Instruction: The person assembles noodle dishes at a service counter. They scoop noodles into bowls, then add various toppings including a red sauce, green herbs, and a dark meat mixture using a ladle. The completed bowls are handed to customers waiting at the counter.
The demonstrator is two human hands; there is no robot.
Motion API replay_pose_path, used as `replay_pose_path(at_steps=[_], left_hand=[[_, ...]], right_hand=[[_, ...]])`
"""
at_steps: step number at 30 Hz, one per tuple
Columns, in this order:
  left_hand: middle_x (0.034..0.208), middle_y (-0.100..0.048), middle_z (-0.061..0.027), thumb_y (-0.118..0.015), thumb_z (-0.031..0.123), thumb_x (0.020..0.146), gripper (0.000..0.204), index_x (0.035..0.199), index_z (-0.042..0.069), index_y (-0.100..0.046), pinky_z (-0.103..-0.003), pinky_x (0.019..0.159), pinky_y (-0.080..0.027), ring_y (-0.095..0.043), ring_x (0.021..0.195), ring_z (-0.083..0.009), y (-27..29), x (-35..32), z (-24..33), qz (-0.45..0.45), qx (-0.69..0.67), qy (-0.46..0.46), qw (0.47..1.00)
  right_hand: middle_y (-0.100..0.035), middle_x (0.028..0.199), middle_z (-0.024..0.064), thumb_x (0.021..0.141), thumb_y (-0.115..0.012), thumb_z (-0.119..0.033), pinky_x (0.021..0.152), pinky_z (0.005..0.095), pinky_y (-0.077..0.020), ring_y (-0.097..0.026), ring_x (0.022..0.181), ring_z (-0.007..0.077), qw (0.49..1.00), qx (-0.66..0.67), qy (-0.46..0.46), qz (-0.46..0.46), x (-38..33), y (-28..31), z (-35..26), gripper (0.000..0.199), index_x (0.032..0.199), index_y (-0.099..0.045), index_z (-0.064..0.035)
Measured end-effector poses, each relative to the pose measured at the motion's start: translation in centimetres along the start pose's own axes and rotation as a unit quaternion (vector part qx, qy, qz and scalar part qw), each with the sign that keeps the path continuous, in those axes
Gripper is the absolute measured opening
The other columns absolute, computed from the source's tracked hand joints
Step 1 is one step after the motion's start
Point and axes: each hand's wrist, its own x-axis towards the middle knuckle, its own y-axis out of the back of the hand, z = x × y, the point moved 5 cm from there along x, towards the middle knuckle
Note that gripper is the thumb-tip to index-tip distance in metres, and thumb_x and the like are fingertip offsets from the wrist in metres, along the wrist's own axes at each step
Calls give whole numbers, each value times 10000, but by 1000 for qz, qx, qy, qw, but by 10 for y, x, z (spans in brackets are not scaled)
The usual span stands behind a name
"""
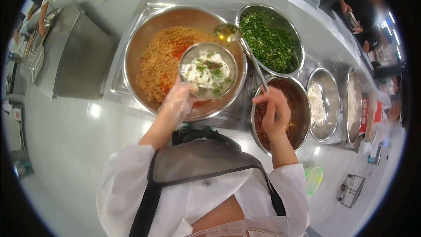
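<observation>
My left hand (176, 98), in a clear plastic glove, grips the near side of a small metal bowl (232, 83). White noodle-like strands (205, 71), topped with chopped greens and dark red bits, sit in it in some liquid. Beneath is a large metal basin (130, 48) with crumbly brown-orange food (161, 52) and red sauce or oil. My right hand (274, 109) is closed around the handle of a long metal ladle (256, 66). The ladle's cup, holding yellowish liquid with green bits, hangs over the basin's far right edge, beyond the small bowl.
Behind the ladle, a metal bowl (300, 39) holds chopped greens. Under my right hand is a bowl (302, 118) of dark red-brown food. Two more bowls with white strands (315, 101) stand farther right. A steel cabinet (85, 61) is at left; other people are at both far sides.
</observation>
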Motion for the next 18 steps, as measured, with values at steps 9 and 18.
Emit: replay_pose_path(at_steps=[9,18], left_hand=[[1219,-433,-261,-426,-62,674,690,1320,6,-194,-559,742,-536,-527,1037,-429,85,-30,76,110,-15,-184,977],[1213,-453,-253,-429,-31,718,619,1308,-23,-242,-512,757,-544,-553,1026,-378,107,-38,83,109,-25,-186,976]], right_hand=[[-648,758,133,886,-478,-111,780,335,-447,-601,877,214,962,4,-252,-106,-21,-141,131,185,979,-573,18],[-630,749,144,907,-435,-115,643,290,-468,-645,650,203,890,136,-418,-125,-26,-183,137,214,939,-562,54]])
